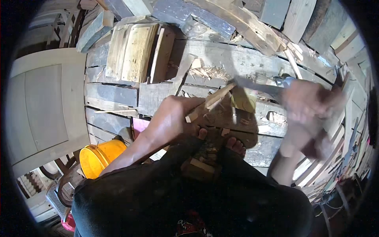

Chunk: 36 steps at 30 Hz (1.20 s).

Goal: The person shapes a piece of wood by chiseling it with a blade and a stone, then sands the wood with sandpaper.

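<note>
My left hand grips a narrow, light wooden piece that slants up to the right between my bare feet. My right hand, blurred by motion, is closed on a dark blade tool, whose blade reaches left toward the upper end of the piece. I cannot tell whether they touch. Just below the blade is a yellowish wooden block. Wood chips lie scattered over the plank floor above my hands.
Stacked curved boards stand at the upper left, more planks along the back. A pale panel door is at the left, a yellow bucket beside my left forearm. Long wooden strips crowd the right side.
</note>
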Each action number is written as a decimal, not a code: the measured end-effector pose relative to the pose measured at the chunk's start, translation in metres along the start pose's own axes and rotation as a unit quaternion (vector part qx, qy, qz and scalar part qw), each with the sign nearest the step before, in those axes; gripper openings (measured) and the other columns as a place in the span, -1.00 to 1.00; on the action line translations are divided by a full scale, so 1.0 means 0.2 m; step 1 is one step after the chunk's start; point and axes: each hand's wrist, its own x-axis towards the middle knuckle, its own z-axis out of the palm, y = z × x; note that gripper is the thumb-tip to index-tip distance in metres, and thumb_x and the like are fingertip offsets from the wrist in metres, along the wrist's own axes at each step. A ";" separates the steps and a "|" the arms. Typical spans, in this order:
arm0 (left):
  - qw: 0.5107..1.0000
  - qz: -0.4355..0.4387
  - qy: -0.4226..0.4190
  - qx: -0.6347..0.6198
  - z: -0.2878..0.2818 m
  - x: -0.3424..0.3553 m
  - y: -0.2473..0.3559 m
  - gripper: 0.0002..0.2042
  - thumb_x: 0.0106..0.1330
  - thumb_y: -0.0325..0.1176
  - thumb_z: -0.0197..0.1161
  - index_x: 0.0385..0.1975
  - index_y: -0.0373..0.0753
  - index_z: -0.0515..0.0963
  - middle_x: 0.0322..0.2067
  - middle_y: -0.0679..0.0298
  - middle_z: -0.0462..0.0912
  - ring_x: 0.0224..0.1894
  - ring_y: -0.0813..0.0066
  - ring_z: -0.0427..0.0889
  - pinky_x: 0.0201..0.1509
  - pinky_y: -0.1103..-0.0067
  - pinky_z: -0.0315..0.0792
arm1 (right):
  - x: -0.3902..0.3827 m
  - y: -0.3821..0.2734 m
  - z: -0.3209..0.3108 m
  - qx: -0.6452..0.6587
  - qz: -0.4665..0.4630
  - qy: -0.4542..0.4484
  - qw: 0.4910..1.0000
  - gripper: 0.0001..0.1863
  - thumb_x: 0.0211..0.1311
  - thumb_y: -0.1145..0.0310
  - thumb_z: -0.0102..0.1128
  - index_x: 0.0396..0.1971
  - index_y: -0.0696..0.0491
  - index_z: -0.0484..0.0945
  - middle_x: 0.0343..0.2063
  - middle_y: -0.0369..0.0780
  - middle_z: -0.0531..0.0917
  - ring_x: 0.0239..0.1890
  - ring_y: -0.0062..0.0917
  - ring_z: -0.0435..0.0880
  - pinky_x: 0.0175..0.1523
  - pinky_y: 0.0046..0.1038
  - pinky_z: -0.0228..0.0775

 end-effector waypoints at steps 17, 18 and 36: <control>0.996 -0.013 0.051 -0.067 0.04 0.04 0.06 -0.80 0.17 -0.48 0.32 -0.22 -0.38 0.69 -0.39 -0.10 0.73 -0.37 -0.07 0.77 -0.28 0.33 0.61 | -0.02 0.36 0.12 -0.204 0.052 -0.012 0.978 -0.59 -0.04 0.16 0.46 -0.31 0.14 0.57 -0.45 -0.23 0.64 -0.49 -0.48 0.61 -0.34 -0.46 0.46; 0.996 -0.013 0.055 -0.067 0.03 0.03 0.04 -0.80 0.17 -0.49 0.31 -0.21 -0.37 0.69 -0.39 -0.10 0.73 -0.37 -0.06 0.77 -0.28 0.33 0.61 | 0.03 0.37 0.12 -0.170 0.012 -0.020 0.985 -0.59 -0.04 0.16 0.45 -0.30 0.14 0.56 -0.43 -0.22 0.64 -0.48 -0.50 0.60 -0.34 -0.47 0.45; 0.994 0.005 0.083 -0.076 0.06 -0.04 -0.07 -0.78 0.21 -0.51 0.35 -0.15 -0.40 0.72 -0.31 -0.03 0.79 -0.37 0.17 0.83 -0.24 0.38 0.64 | 0.15 -0.04 0.15 -0.049 0.024 0.051 0.997 -0.61 0.30 0.05 0.29 -0.17 0.05 0.44 -0.46 -0.30 0.54 -0.45 -0.50 0.52 -0.33 -0.42 0.30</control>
